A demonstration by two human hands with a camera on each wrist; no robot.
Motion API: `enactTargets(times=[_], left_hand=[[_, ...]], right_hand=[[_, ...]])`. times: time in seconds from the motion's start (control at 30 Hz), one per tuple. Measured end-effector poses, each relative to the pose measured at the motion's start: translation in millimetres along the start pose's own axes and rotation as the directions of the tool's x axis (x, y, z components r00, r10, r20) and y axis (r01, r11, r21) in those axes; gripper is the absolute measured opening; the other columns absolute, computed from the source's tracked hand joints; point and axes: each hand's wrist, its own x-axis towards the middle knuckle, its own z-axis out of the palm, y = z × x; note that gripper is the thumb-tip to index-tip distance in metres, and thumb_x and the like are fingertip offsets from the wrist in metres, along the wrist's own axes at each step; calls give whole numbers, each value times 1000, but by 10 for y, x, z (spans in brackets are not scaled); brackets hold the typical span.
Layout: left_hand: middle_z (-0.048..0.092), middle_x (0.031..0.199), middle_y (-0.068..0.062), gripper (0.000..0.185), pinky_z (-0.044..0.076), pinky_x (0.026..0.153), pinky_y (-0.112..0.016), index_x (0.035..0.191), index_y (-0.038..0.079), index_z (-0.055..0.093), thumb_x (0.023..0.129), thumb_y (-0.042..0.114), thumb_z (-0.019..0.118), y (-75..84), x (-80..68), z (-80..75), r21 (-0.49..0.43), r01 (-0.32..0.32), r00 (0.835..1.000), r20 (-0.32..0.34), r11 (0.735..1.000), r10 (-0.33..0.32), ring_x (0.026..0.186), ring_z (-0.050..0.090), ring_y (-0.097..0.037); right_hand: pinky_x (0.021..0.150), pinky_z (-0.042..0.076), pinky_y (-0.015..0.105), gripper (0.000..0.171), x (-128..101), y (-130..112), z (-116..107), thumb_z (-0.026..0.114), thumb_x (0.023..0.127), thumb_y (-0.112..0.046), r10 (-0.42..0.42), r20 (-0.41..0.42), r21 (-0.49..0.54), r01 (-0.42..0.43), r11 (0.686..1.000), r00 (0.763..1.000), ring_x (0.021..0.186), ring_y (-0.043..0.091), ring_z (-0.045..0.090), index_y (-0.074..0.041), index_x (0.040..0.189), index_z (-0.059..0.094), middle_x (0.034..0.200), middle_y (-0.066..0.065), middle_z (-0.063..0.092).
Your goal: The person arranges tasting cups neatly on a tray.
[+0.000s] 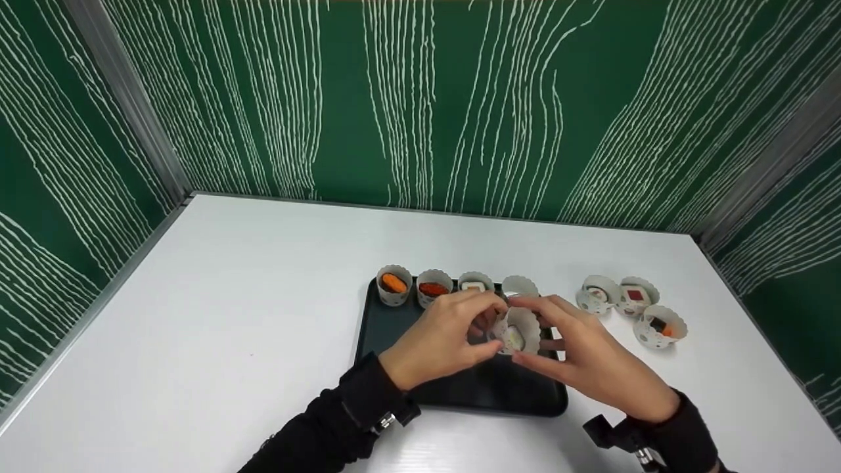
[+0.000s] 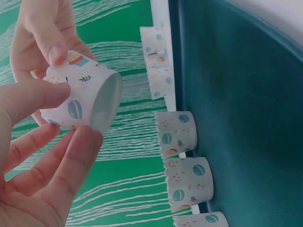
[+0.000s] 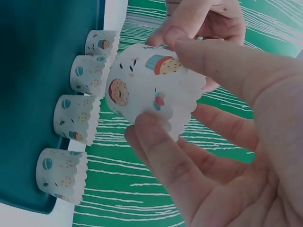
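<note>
Head view: a person's two hands meet above the near part of a dark tray (image 1: 387, 341) on a white table (image 1: 230, 315), both holding one white paper cup (image 1: 519, 330) between them. The left hand (image 1: 441, 338) pinches the cup's left side with curled fingers and thumb; the right hand (image 1: 588, 358) pinches its right side, thumb on the near edge and fingers on the far edge. The cup is tipped, its mouth toward the camera, showing a sushi piece inside. In the left wrist view the cup (image 2: 83, 97) lies on its side in the air, clear of the tray, its flat base pointing toward the tray. Both hands are equally close, touching the cup from opposite sides. A row of four cups (image 1: 453, 286) stands along the tray's far edge, directly beyond the held cup, three showing food, the rightmost too hidden to tell. Three more filled cups (image 1: 631, 305) sit on the table to the right, well apart from the tray.
</note>
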Motion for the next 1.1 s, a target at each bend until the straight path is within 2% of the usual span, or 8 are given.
enactTargets(times=[0.23, 0.4, 0.57, 0.67, 0.73, 0.9, 1.1], left_hand=[[73, 112, -9, 36, 57, 83, -14, 127, 4, 70, 95, 12, 82, -26, -6, 15, -15, 33, 999, 9, 999, -33, 96, 73, -18], [72, 116, -8, 43, 54, 83, -12, 132, 5, 68, 93, 12, 84, -23, -8, 20, 28, 41, 999, 13, 999, -41, 97, 72, -17], [71, 119, -7, 50, 53, 83, -14, 137, 6, 65, 92, 14, 85, 4, -24, 50, 146, 12, 1000, -4, 989, -12, 96, 70, -16], [71, 121, -7, 54, 56, 84, -20, 141, 7, 61, 92, 17, 85, 13, -35, 86, 244, -13, 1000, 1, 970, 13, 99, 70, -16], [71, 122, -7, 57, 58, 87, -23, 143, 7, 60, 93, 17, 84, 13, -40, 101, 277, -20, 1000, 8, 961, 18, 102, 71, -16], [70, 126, -9, 57, 60, 92, -25, 143, 6, 60, 92, 16, 84, -18, -34, 92, 246, -3, 1000, -6, 969, 4, 108, 73, -19], [68, 138, -10, 58, 57, 96, -23, 145, 5, 60, 93, 15, 83, -52, -29, 36, 154, 17, 1000, -5, 988, -17, 116, 70, -18]], right_hand=[[89, 64, 30, 72, 6, 3, 30, 85, 94, -23, 16, 25, -3, -16, 1000, 1000, 128, 27, 69, -19, 158, 50, 143, 7, 61], [89, 64, 28, 70, 11, 8, 48, 84, 95, -26, 16, 5, 0, -16, 1000, 1000, 126, 26, 69, -20, 157, 52, 141, 6, 62], [88, 63, 25, 66, 20, 11, 89, 83, 96, -28, -6, -31, -14, 5, 1000, 1000, 124, 23, 71, -22, 156, 54, 139, 3, 64], [88, 63, 24, 67, 24, 13, 118, 83, 97, -29, -17, -45, -31, 16, 999, 999, 123, 22, 72, -18, 156, 54, 140, 5, 65], [88, 63, 24, 69, 29, 16, 132, 82, 97, -28, -19, -47, -40, 17, 999, 999, 124, 23, 72, -14, 157, 52, 142, 7, 64], [91, 62, 25, 76, 32, 19, 126, 85, 95, -25, -16, -30, -15, 15, 1000, 999, 130, 26, 69, -16, 160, 48, 146, 9, 62], [93, 63, 30, 84, 23, 17, 72, 84, 92, -3, -16, 5, 43, 16, 999, 1000, 133, 27, 66, -22, 163, 44, 150, 6, 59]])
